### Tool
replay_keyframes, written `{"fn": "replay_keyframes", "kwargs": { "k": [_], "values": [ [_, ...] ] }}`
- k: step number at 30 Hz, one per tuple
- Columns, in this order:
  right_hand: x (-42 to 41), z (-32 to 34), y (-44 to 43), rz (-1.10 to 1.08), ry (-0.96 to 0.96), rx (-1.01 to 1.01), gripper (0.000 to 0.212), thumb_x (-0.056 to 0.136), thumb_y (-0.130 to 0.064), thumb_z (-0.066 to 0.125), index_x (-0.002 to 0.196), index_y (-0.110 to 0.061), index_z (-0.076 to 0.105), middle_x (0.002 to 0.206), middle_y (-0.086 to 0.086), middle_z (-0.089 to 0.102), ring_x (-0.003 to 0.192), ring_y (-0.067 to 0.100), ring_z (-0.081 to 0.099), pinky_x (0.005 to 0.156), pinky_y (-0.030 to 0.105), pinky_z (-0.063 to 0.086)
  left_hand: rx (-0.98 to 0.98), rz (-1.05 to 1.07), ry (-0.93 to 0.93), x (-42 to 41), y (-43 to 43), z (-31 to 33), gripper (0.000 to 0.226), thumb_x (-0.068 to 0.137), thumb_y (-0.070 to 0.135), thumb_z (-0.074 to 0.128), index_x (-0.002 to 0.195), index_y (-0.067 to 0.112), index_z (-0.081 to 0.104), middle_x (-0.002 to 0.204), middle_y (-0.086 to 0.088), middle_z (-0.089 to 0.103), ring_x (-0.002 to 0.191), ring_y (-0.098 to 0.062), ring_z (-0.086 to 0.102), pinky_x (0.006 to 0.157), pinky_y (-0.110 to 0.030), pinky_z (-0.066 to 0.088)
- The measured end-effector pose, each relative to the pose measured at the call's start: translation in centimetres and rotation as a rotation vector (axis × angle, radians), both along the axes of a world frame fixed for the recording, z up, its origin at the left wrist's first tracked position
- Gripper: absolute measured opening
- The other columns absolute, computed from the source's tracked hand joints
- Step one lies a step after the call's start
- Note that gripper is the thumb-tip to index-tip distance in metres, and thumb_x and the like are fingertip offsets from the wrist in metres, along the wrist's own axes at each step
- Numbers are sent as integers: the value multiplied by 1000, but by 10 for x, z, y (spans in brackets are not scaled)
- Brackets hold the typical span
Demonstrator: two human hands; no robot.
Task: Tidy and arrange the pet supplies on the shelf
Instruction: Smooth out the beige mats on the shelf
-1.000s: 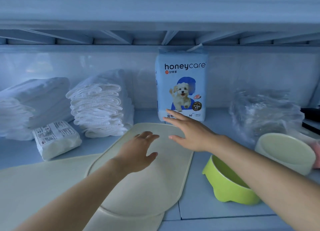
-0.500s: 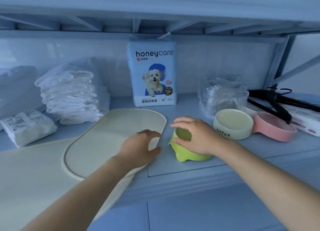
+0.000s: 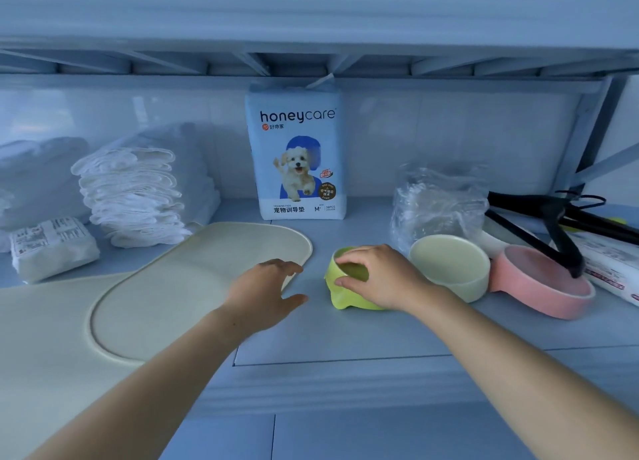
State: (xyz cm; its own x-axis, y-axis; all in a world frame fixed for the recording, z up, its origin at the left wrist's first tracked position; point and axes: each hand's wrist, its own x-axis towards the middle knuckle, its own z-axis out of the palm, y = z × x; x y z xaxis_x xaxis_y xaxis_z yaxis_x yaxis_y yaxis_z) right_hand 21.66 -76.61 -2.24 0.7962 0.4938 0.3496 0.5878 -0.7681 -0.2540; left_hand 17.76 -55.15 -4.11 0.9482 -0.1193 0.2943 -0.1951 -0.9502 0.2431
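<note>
Now right grip (image 3: pixel 380 280) clasps green bowl (image 3: pixel 340 299).

1. Green bowl (image 3: pixel 337 297): yellow-green, upright on the shelf (image 3: pixel 345 338), just right of the oval mat. The right hand (image 3: pixel 380 280) grips its rim from above.
2. Cream bowl (image 3: pixel 449 266): upright, just right of the green bowl. Pink bowl (image 3: pixel 539 286) sits just beside it, further right.
3. Oval mat (image 3: pixel 193 280): cream, flat, raised rim, lying partly over a second cream mat (image 3: pixel 41 338) at lower left.
4. Honeycare pack (image 3: pixel 295 155): blue-white with a dog print, standing upright at the back wall.
5. Stack of white pads (image 3: pixel 135 197): folded, left rear. Small wrapped pack (image 3: pixel 52 245) lies just left of it.
6. Clear plastic bag (image 3: pixel 439 200): crumpled, behind the cream bowl.
</note>
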Motion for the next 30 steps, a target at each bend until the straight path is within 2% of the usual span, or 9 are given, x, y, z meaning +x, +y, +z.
{"fn": "replay_keyframes", "kwargs": {
  "k": [5,8,11,16,20,23,26,30],
  "values": [
    [28,-2,-7,21,6,-3,31,86,-44,58,106,-21,64,111,-1,66,102,26,56,86,38,46,7,198,48,-5,17,-2,48,81,49,60,126,37,48,127,15,53,119,-10,48,90,-26,41],
    [39,-3,-2,58,-22,-9,33,89,-39,57,116,-20,61,123,-2,61,112,23,54,92,33,43,21,300,91,-14,25,-3,49,79,52,60,124,36,51,127,14,53,118,-11,49,89,-25,40],
    [40,-3,16,156,-75,-25,40,89,-38,58,126,-23,56,137,-9,50,125,12,45,99,26,36,1,370,113,-24,26,-6,49,76,57,60,118,34,56,125,12,55,115,-13,50,87,-25,40],
    [35,-8,54,347,-73,-58,41,87,-35,61,126,-22,56,135,-9,53,124,11,47,101,28,38,-1,445,120,-41,27,-2,44,72,59,62,110,36,61,117,13,57,111,-14,53,83,-24,40],
    [35,-16,72,429,-20,-92,43,86,-32,63,126,-20,56,131,-5,56,122,13,49,102,26,36,27,419,85,-51,25,1,25,79,41,55,95,30,70,100,9,68,95,-19,61,74,-23,46],
    [37,-19,79,460,-2,-121,43,86,-31,64,126,-19,57,132,-4,56,122,13,48,102,23,34,68,405,78,-56,19,3,22,80,33,54,92,27,71,93,1,69,88,-24,62,72,-27,49],
    [39,-21,84,477,5,-128,37,88,-29,61,123,-17,59,129,-3,58,119,15,50,99,22,34,91,378,78,-59,16,4,22,81,32,55,97,30,70,99,4,69,94,-22,61,76,-26,47],
    [42,-22,88,472,34,-100,30,89,-26,59,116,-15,65,123,-2,62,116,17,53,98,24,38,48,387,86,-61,19,4,30,76,31,60,104,34,68,106,11,67,99,-16,60,73,-18,39]
  ]
}}
